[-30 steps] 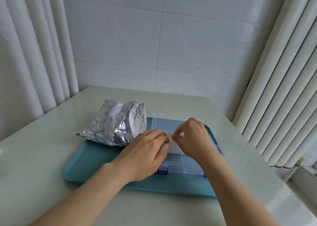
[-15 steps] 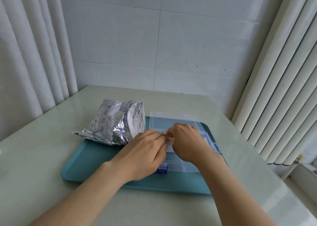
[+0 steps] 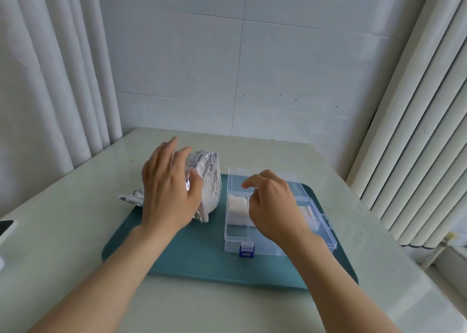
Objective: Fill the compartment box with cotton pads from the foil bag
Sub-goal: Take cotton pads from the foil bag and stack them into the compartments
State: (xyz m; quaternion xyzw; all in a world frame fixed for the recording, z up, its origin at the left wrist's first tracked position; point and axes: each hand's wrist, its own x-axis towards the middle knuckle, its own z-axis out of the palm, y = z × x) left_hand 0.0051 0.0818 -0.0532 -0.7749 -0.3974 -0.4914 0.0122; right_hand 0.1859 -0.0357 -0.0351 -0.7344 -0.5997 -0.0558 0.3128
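Observation:
A silver foil bag [image 3: 209, 183] lies on the left part of a teal tray [image 3: 192, 254], its open mouth showing white pads. My left hand [image 3: 168, 196] is over the bag with fingers spread and the thumb against the foil. To the right stands a clear compartment box [image 3: 236, 234] with its lid open and a blue latch at the front. White cotton pads [image 3: 238, 206] lie in its back left compartment, and more show in a right compartment [image 3: 309, 214]. My right hand [image 3: 274, 206] hovers over the box, fingers loosely curled, holding nothing.
The tray sits on a pale table [image 3: 63, 244] in a corner, with a tiled wall behind and white curtains on both sides. A dark-and-white object [image 3: 5, 229] lies at the table's left edge.
Both hands were together over the box pressing a pad in. Now my left hand has gone left onto the foil bag, and my right hand has let go and lifted above the box.

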